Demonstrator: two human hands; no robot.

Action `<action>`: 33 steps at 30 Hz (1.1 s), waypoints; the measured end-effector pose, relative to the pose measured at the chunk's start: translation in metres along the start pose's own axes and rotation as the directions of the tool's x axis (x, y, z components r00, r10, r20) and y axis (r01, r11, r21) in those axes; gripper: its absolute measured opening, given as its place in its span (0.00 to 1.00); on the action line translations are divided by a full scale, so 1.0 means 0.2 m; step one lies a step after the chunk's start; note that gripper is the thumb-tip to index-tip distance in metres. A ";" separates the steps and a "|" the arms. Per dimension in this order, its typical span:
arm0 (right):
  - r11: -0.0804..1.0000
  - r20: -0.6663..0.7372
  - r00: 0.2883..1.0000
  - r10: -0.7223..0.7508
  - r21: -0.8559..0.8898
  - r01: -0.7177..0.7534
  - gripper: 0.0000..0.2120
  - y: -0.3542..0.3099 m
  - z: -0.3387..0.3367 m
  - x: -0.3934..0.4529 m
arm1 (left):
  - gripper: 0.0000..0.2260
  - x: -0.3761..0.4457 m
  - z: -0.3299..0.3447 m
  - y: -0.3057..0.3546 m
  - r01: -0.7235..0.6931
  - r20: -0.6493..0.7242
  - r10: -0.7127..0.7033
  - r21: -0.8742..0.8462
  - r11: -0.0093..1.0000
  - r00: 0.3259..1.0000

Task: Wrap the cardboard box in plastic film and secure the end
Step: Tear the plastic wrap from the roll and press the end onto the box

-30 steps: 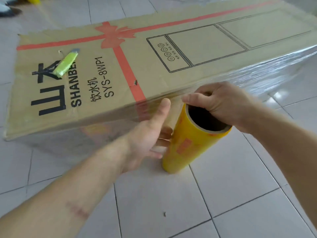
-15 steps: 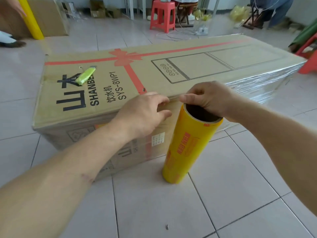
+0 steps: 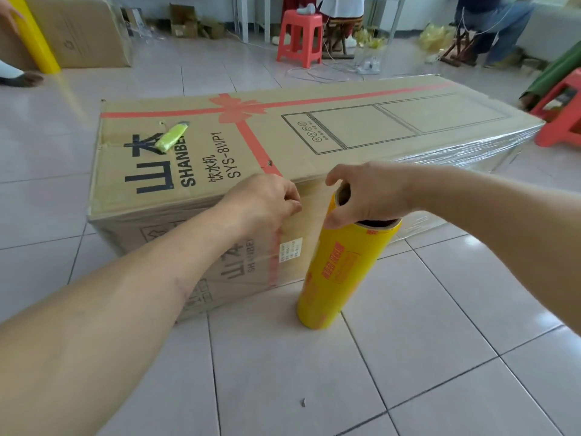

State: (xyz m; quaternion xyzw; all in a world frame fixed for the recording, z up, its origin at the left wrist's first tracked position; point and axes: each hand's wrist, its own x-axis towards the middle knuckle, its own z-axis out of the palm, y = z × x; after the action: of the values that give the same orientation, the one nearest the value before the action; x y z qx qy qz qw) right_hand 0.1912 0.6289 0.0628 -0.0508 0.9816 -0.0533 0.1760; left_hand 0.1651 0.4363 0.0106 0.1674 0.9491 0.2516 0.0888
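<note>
A long cardboard box with a red ribbon print lies flat on the tiled floor. Clear plastic film covers its right side wall. A yellow roll of film stands tilted on the floor against the box's front side. My right hand grips the roll's top rim, fingers inside the core. My left hand rests on the box's front top edge, fingers pinched together, apparently on the film's end. A yellow-green utility knife lies on the box top at the left.
Red plastic stools stand behind the box and at the right. Another cardboard box and a second yellow roll stand at the back left. A seated person is at the back right. Cables lie on the floor.
My head has lifted, so the room behind the box now shows. My left hand moved from beside the roll up onto the box's front edge and pinched shut. The roll stayed put.
</note>
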 end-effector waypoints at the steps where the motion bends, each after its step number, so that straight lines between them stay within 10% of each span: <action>1: 0.999 0.007 1.000 -0.005 -0.033 0.005 0.41 0.00 -0.01 0.00 | 0.10 0.00 0.00 0.00 -0.008 -0.010 0.008 -0.004 1.000 1.000; 33: 0.985 -0.298 0.940 -0.169 -0.026 0.169 0.07 0.01 0.09 0.16 | 0.10 0.03 0.05 -0.05 -0.145 -0.121 0.146 0.018 0.989 0.982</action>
State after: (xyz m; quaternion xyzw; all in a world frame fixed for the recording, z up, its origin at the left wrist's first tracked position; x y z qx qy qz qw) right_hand 0.1673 0.6259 0.0350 -0.1264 0.9889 -0.0751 0.0203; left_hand 0.1594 0.4342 -0.0045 0.2209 0.9392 0.2626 0.0114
